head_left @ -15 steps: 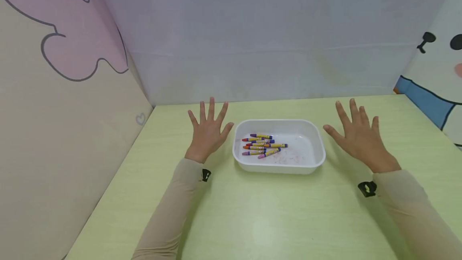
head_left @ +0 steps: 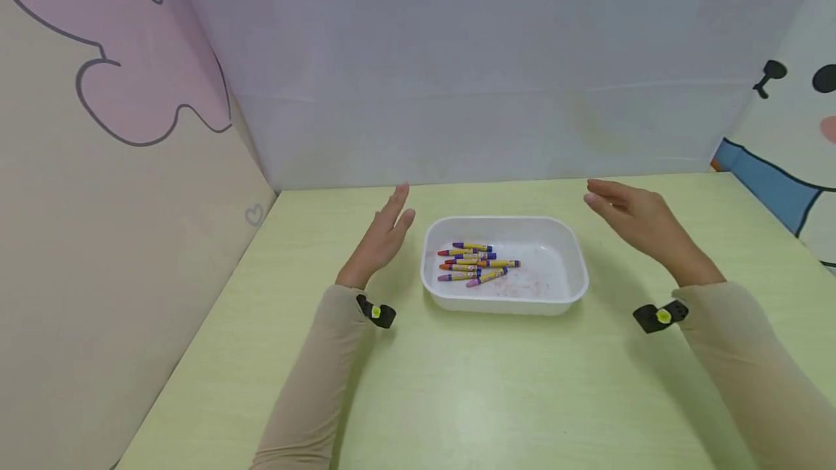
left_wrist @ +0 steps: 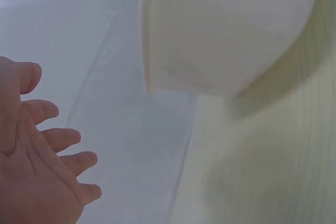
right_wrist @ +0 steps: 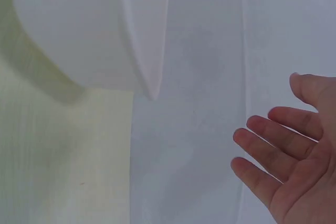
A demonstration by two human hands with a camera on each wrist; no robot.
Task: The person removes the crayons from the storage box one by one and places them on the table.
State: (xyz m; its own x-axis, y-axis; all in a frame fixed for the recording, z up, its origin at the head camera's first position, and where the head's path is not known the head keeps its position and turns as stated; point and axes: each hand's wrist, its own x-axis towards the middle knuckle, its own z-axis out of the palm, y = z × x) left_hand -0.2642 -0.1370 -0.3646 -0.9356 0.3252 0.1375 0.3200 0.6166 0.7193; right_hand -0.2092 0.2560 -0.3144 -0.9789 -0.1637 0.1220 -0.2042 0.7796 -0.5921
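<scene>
A white plastic tray (head_left: pixel 542 289) stands on the table, with several crayons (head_left: pixel 493 263) in yellow wrappers lying in its left half. To the tray's left, my left hand (head_left: pixel 379 241) hovers apart from it, palm turned inward. My right hand (head_left: pixel 643 223) is raised beyond the tray's right end, its fingers pointing left and touching nothing. In the left wrist view, the left hand (left_wrist: pixel 39 156) has relaxed, separate fingers beside the tray's outer wall (left_wrist: pixel 220 30). The right wrist view likewise has the right hand (right_wrist: pixel 299 156) holding nothing, with the tray's wall (right_wrist: pixel 73 30) at upper left.
The pale yellow-green table (head_left: pixel 457 390) meets a greyish sheet (head_left: pixel 457 78) at the back. A cream wall with a pink cartoon drawing (head_left: pixel 137 104) borders the left side, and a cartoon panel (head_left: pixel 790 165) the right. Small crumbs lie in the tray.
Both hands have turned from palms down with spread fingers to palms facing inward, fingers closer together. The tray and crayons have stayed put.
</scene>
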